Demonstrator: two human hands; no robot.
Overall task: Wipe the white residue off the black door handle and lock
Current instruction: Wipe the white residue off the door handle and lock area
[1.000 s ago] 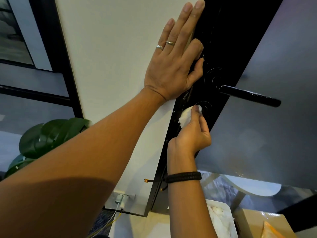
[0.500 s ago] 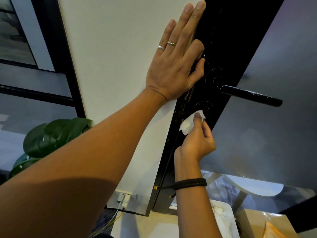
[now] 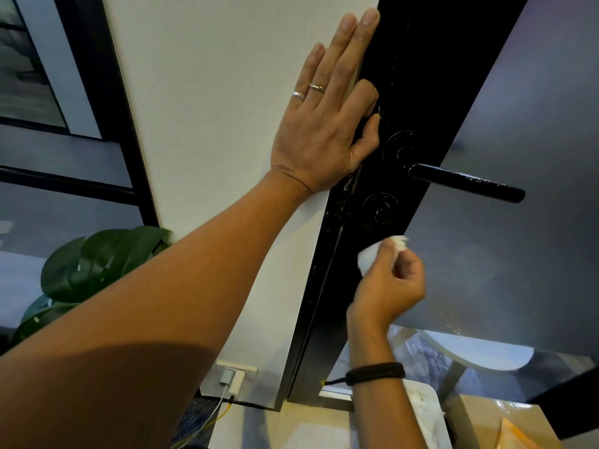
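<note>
The black lever handle (image 3: 466, 182) sticks out to the right from a black door frame (image 3: 418, 76), with white specks along its top. Below its round base sits the round black lock (image 3: 380, 207), ringed with thin white streaks. More white residue marks the frame edge left of the lock. My left hand (image 3: 327, 124) presses flat on the white wall, its thumb on the black frame. My right hand (image 3: 389, 283) pinches a white tissue (image 3: 372, 254) just below the lock, clear of the door.
A grey door panel (image 3: 518, 238) fills the right side. Low down are a wall socket with a plugged charger (image 3: 231, 379), a white tray (image 3: 424, 413) and a cardboard box (image 3: 486, 419). A green plant (image 3: 94, 264) stands at the left by dark window frames.
My right hand has dropped down and to the right, taking the tissue off the lock. My left hand has stayed flat on the wall.
</note>
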